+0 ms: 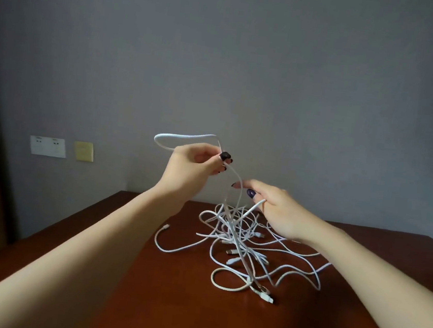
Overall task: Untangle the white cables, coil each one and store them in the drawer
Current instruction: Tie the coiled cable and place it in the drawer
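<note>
Left hand (196, 163) pinches a raised cable loop (183, 136) | right hand (275, 209) grips a strand (255, 208) above the white cables (238, 243), tangled on the table (141, 290) | untangling under way; next, probably, easing one cable free without tightening knots.

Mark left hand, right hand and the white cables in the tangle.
left hand (196, 163), head view, middle of the hand below its pinching fingers.
right hand (280, 211), head view, back of the hand.
white cables (231, 226), head view, dense middle of the tangle.
</note>
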A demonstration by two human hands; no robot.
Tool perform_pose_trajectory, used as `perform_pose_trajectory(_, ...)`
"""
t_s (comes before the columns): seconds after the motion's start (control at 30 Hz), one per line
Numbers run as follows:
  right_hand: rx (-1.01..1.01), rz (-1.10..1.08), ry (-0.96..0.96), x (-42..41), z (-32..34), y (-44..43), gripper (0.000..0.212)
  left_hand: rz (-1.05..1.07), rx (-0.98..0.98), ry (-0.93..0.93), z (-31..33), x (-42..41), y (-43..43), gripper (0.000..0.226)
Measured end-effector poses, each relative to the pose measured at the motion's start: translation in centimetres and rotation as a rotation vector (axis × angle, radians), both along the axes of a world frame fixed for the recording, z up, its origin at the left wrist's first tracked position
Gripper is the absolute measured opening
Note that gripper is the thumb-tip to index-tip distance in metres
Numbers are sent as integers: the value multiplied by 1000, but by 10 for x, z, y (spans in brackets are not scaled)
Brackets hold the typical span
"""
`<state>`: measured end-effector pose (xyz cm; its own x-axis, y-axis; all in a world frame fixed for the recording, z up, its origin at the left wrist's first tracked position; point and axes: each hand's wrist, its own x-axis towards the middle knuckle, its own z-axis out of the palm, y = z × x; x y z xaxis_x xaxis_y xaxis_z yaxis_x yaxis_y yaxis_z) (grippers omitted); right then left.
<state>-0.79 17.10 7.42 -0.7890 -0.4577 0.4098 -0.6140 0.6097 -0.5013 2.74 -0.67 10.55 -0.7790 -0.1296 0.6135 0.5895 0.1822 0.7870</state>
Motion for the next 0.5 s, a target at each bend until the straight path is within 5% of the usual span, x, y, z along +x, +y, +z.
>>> perform_pose_trajectory(0.27,-157,54,19,3,13,-35,57,-13,165,13,20,7,-24,17)
perform_pose_trajectory(0.43,-112,55,-20,3,13,-50,26,-56,156,39,41,8,-27,13)
perform_pose_trajectory(0.5,-118,39,-64,1,8,-56,30,-89,171,45,48,7,-24,10)
